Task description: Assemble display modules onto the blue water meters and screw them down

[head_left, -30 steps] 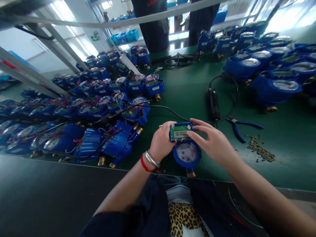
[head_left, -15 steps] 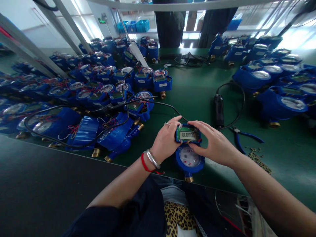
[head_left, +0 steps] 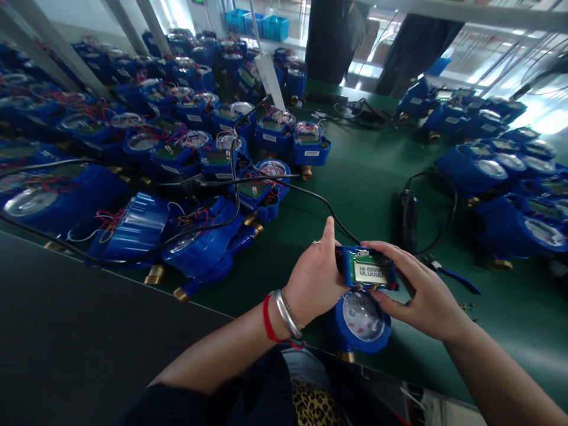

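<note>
Left hand & right hand both hold the same blue meter, close to the near edge of the green table.

Far L, lots of other meters sit in rows, some tipped on their sides, w/ thin colored wires poking out. A black cable runs over a few of them. Next comes the left hand, bent round the L end of the held meter's top box. Its pointing finger sticks up, off the box; other fingertips are hidden.

In the middle, the top box shows a green board & a lit screen w/ zeros on it. The round dial is just below, nearer the person. On the R, the right hand pinches the box, fingers over the far side, thumb at the near side.

Step now: prob. getting the board & screen to sit right in the box. Next move prob. needs a soft, even push w/ both thumbs, w/o pinching the tiny wires.

Past the right hand: a black tool w/ a cord, blue-handled pliers (partly hidden), then more meters at far R.
</note>
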`<state>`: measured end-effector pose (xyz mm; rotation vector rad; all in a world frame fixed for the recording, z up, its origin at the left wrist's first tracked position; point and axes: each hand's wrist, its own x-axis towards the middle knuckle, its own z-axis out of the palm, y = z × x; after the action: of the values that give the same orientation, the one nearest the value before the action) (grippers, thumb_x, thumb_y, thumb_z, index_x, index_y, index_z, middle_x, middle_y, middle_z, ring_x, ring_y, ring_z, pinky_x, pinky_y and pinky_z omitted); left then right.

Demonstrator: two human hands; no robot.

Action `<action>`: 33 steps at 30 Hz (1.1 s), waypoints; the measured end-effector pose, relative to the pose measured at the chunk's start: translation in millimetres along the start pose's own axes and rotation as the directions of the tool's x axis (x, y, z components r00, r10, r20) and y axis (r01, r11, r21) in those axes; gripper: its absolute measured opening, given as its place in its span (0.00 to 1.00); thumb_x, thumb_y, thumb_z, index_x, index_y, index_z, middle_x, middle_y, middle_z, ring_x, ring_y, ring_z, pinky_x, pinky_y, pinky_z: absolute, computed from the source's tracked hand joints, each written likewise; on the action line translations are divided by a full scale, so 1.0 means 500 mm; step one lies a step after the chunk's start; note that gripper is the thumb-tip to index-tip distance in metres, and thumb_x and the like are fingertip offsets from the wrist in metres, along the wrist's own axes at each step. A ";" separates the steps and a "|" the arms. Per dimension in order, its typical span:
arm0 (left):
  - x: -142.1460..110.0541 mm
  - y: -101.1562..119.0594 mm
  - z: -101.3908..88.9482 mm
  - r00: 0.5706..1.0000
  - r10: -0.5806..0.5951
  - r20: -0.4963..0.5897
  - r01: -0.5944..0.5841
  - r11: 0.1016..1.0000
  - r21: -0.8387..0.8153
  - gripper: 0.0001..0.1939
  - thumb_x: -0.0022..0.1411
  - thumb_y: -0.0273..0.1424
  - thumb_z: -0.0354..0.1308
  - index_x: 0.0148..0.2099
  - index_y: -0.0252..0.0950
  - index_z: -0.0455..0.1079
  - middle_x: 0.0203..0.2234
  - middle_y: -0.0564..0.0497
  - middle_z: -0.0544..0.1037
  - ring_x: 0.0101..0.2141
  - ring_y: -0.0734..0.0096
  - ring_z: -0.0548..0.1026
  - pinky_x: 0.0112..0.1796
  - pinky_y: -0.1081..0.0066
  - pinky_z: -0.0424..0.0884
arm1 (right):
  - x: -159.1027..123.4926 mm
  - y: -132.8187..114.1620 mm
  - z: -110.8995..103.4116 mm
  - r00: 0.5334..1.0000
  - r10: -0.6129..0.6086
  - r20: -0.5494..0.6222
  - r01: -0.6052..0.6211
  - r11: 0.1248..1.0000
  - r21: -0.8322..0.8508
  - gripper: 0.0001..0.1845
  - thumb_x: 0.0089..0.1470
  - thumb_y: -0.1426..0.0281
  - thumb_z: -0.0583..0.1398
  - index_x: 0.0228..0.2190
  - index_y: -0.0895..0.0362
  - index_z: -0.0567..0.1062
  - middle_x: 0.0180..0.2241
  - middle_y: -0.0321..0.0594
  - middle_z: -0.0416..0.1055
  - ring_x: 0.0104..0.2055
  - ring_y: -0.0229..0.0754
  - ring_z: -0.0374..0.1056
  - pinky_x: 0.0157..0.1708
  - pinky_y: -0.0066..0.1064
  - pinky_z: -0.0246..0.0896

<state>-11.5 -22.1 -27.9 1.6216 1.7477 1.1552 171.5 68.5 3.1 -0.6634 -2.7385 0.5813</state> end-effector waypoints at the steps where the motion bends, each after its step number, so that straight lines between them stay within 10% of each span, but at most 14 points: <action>1: 0.000 -0.001 0.000 1.000 0.002 -0.002 -0.002 1.000 0.001 0.52 0.50 0.28 0.62 0.67 0.26 0.32 0.43 0.40 0.75 0.42 0.57 0.74 0.44 0.59 0.72 | -0.001 0.001 0.001 1.000 0.001 0.004 -0.001 1.000 -0.007 0.37 0.50 0.68 0.60 0.60 0.52 0.55 0.56 0.45 0.64 0.57 0.49 0.63 0.54 0.40 0.62; 12: 0.004 -0.008 -0.010 1.000 -0.006 0.023 0.006 1.000 -0.021 0.21 0.50 0.24 0.58 0.47 0.35 0.58 0.36 0.45 0.74 0.35 0.60 0.75 0.36 0.62 0.74 | -0.006 -0.012 0.004 1.000 -0.001 0.006 0.001 1.000 -0.012 0.41 0.49 0.71 0.61 0.62 0.51 0.52 0.58 0.47 0.61 0.59 0.51 0.60 0.56 0.41 0.62; 33: 0.020 -0.007 -0.001 0.998 0.036 0.056 -0.039 0.998 0.051 0.20 0.49 0.26 0.62 0.45 0.34 0.62 0.45 0.42 0.73 0.47 0.56 0.73 0.50 0.58 0.74 | -0.009 0.009 -0.032 0.995 0.008 0.097 -0.001 0.997 -0.073 0.43 0.50 0.70 0.61 0.64 0.54 0.51 0.59 0.46 0.59 0.60 0.53 0.59 0.56 0.43 0.64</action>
<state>-15.6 -12.6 -28.4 1.7075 1.7326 1.0799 182.6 75.0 14.6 -0.6748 -2.8611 0.5300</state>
